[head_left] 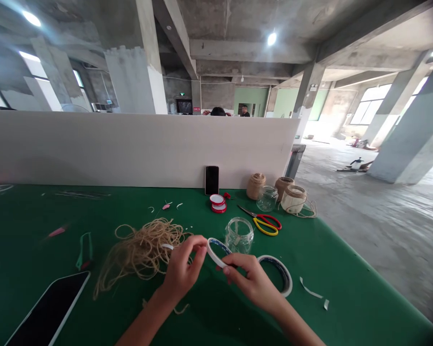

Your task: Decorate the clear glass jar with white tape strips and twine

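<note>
My right hand (pixel 248 277) grips a narrow roll of white tape (pixel 216 260) with a blue printed core, thumb and fingers on its lower right rim. Pinched at the roll's upper left edge is my left hand (pixel 186 263); whether a loose tape end lies between those fingers is too small to see. A small white strip (pixel 167 246) shows beside the left hand, over a tangled heap of jute twine (pixel 147 245). Just behind the held roll stands an open glass jar (pixel 239 235). A second, wider tape roll (pixel 287 283) lies flat, right of my right hand.
Red-and-yellow scissors (pixel 267 224) lie beyond the jar. Twine-wrapped jars (pixel 256 186) and a clear jar (pixel 267 198) stand behind them. A phone (pixel 211 180) leans on the white partition (pixel 140 149), near red-rimmed rolls (pixel 218 203). A tablet-like device (pixel 48 310) lies front left.
</note>
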Demonstrator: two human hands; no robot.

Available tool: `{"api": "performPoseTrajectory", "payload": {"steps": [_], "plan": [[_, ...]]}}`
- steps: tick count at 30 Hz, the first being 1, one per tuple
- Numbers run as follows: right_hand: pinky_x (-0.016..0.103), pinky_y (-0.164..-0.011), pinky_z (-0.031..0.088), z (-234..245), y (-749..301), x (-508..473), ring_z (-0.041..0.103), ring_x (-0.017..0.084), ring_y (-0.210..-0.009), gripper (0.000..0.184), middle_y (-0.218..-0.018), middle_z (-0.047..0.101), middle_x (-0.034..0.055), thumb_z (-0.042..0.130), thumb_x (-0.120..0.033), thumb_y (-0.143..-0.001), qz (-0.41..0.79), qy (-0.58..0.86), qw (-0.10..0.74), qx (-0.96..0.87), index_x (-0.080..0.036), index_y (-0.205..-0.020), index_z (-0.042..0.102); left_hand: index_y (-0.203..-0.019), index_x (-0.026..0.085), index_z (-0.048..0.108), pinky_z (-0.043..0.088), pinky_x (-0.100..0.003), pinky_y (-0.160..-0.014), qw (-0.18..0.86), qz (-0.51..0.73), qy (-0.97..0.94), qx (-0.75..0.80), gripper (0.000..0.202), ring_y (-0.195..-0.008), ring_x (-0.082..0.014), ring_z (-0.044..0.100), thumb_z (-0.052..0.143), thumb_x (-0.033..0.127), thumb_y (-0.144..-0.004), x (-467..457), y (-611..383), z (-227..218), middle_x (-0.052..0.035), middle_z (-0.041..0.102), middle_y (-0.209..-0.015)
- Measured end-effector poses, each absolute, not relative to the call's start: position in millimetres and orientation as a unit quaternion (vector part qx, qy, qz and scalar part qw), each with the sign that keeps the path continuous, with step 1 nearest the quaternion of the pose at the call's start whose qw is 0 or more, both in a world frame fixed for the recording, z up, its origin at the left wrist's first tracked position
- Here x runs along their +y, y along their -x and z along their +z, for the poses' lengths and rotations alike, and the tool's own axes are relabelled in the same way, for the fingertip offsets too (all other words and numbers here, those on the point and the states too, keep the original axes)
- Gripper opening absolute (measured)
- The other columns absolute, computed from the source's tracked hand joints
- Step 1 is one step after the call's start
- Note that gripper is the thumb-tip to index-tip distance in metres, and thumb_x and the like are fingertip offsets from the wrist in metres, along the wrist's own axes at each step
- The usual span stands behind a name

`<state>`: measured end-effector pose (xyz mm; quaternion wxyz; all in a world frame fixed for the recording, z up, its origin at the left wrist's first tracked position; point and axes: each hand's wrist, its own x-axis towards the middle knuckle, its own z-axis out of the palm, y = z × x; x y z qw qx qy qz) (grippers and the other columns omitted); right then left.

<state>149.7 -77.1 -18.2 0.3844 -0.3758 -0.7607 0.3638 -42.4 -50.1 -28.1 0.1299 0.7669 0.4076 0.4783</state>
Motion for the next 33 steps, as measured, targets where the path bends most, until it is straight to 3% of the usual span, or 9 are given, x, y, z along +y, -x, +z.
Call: {"api": "performPoseTrajectory", "payload": {"steps": [5, 11, 21, 27, 33], "plan": [[0.020, -0.058, 0.039, -32, -138, -80, 0.053, 0.011, -0.061, 0.016, -0.070, 0.060, -0.0009, 0.046, -0.027, -0.089, 0.289, 0.391, 0.376, -0.789, -0.020, -0.090, 0.060, -0.108, 0.021, 0.052, 0.050, -0.027, -0.077, -0.053, 0.453, -0.789, 0.410, 0.024, -0.092, -0.0188, 0.062, 0.051, 0.016, -0.085, -78, 38, -37, -0.0066, 0.065, -0.099], [0.021, -0.055, 0.037, -51, -125, -82, 0.053, 0.012, -0.060, 0.015, -0.072, 0.061, 0.0020, 0.043, -0.024, -0.090, 0.189, 0.398, 0.381, -0.813, -0.020, -0.083, 0.055, -0.105, 0.021, 0.054, 0.049, -0.029, -0.079, -0.093, 0.453, -0.776, 0.429, 0.022, -0.093, -0.0197, 0.061, 0.051, 0.013, -0.085, -85, 32, -46, -0.0067, 0.063, -0.097], [0.021, -0.056, 0.037, -54, -124, -81, 0.055, 0.013, -0.061, 0.016, -0.075, 0.061, 0.0032, 0.040, -0.023, -0.091, 0.173, 0.415, 0.362, -0.817, -0.020, -0.085, 0.054, -0.087, 0.020, 0.051, 0.049, -0.026, -0.066, 0.083, 0.448, -0.779, 0.430, 0.006, -0.080, -0.0164, 0.057, 0.045, 0.018, -0.087, -78, 32, -42, -0.0052, 0.056, -0.086], [0.021, -0.053, 0.034, -50, -125, -86, 0.053, 0.013, -0.057, 0.011, -0.070, 0.059, 0.0007, 0.044, -0.026, -0.089, 0.193, 0.439, 0.337, -0.810, -0.021, -0.093, 0.053, -0.083, 0.020, 0.046, 0.048, -0.029, -0.075, 0.126, 0.439, -0.786, 0.416, 0.011, -0.093, -0.0183, 0.056, 0.037, 0.020, -0.090, -77, 39, -36, -0.0074, 0.056, -0.093], [0.020, -0.057, 0.035, -44, -138, -114, 0.055, 0.012, -0.059, 0.027, -0.067, 0.059, 0.0006, 0.031, -0.031, -0.095, 0.260, 0.442, 0.321, -0.796, -0.019, -0.088, 0.054, -0.089, 0.021, 0.045, 0.047, -0.028, -0.073, 0.183, 0.374, -0.805, 0.422, 0.013, -0.088, -0.0172, 0.059, 0.034, 0.025, -0.092, -76, 31, -15, -0.0057, 0.059, -0.096]]}}
